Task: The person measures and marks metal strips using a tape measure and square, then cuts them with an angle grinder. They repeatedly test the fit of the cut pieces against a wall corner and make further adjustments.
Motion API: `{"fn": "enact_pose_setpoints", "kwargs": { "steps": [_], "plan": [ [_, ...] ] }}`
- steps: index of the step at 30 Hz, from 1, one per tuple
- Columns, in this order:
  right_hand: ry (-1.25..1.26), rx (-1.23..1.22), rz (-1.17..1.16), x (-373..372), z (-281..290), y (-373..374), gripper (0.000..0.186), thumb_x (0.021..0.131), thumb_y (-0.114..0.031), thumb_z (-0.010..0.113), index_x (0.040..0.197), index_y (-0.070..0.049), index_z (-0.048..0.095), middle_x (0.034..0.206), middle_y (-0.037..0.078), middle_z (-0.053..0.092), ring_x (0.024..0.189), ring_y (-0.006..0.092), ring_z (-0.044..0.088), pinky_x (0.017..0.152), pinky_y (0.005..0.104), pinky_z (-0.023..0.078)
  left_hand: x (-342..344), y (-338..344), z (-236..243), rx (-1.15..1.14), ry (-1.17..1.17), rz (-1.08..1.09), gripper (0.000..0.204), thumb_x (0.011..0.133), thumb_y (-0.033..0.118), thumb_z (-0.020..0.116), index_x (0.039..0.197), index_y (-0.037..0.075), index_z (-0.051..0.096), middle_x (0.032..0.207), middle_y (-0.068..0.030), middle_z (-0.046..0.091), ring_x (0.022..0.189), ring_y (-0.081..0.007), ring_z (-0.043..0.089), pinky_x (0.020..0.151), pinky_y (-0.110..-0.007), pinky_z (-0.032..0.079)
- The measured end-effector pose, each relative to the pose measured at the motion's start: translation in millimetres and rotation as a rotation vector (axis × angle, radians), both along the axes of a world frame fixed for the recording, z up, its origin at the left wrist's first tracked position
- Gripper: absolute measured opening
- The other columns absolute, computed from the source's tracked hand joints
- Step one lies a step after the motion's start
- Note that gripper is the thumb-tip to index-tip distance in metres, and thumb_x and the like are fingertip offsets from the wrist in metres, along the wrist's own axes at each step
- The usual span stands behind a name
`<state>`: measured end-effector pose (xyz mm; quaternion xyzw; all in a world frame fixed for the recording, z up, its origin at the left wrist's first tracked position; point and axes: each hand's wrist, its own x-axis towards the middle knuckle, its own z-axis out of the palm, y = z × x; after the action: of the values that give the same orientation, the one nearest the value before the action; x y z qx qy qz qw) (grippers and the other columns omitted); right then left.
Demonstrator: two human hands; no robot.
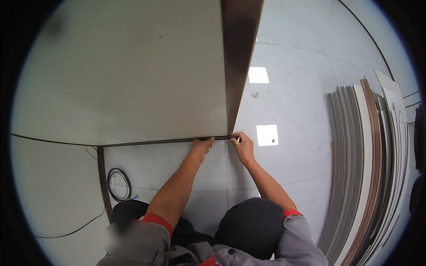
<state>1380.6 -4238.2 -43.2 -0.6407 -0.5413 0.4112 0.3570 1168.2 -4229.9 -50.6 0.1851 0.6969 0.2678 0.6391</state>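
A long dark baseboard strip [162,142] runs along the foot of the large pale wall panel [133,75]. My left hand [203,147] is closed at the strip's right part, its fingers against it. Just right of it, at the corner where the strip meets the dark upright edge [239,57] of the panel, is my right hand [243,146]. Its bent fingers pinch a slim yellow pencil-like stick [238,140], whose lower end shows between them. The fingertips partly cover the strip's right end.
A coil of black cable [120,185] lies on the pale tiled floor at the left, by a second dark strip [104,181]. Many-layered stacks of grey, white and brown boards [350,177] stand at the right. My bent knees [250,226] are close below my hands.
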Motion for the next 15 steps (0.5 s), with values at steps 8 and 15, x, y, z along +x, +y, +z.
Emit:
{"fn": "enact_pose_setpoints", "kwargs": {
  "steps": [8,15],
  "plan": [
    [-0.108,0.183,0.023,13,-19,8,0.015,0.085,-0.013,0.073,0.09,-0.003,0.062,0.085,0.018,0.065,0.08,0.0366,0.063,0.072,0.0437,0.049,-29,-12,16,0.07,0.036,0.02,0.059,0.085,0.034,0.081,0.125,-0.004,0.06,0.121,-0.0136,0.066,0.115,-0.0285,0.062,0.098,-0.044,0.051],
    [-0.017,0.055,0.034,81,-26,-20,0.015,0.091,-0.013,0.07,0.097,-0.001,0.063,0.089,0.013,0.065,0.083,0.0258,0.061,0.079,0.0368,0.049,-14,-35,-10,0.247,0.86,-0.573,0.049,0.074,0.039,0.082,0.099,0.0,0.068,0.098,-0.0223,0.071,0.1,-0.0391,0.066,0.085,-0.048,0.053]
  ]
}}
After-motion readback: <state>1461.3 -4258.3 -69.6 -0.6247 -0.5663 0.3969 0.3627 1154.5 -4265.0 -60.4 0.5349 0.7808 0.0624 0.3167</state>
